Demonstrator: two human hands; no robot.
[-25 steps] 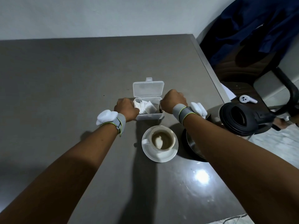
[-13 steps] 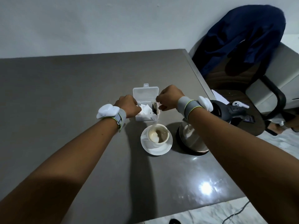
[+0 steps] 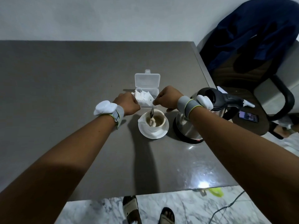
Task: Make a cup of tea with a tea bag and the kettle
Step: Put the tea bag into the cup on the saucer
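Right hand: the right hand (image 3: 168, 98) is above the far rim of the cup, fingers curled, fingertips pinched together on the top of the tea bag.
Tea bag: the small dark tea bag (image 3: 152, 112) hangs straight down from that pinch into the mouth of the cup; whether it touches the liquid cannot be told.
Cup: 1 white ceramic cup (image 3: 156, 122) with pale brown liquid stands on a round white saucer (image 3: 146, 130) on the grey table (image 3: 64, 78).
Left hand: the left hand (image 3: 127, 103) has its fingers curled round the left end of the box and holds it.
Box: the clear plastic box (image 3: 147, 80), hinged lid standing open, holds white paper sachets and sits just behind the cup.
Kettle: the steel kettle (image 3: 187, 130) with black top and handle stands just right of the saucer, partly behind the right wrist.
Beside the table: a black chair (image 3: 284, 101) draped with a dark blue jacket (image 3: 252, 29); a phone (image 3: 248, 116) lies on its seat.
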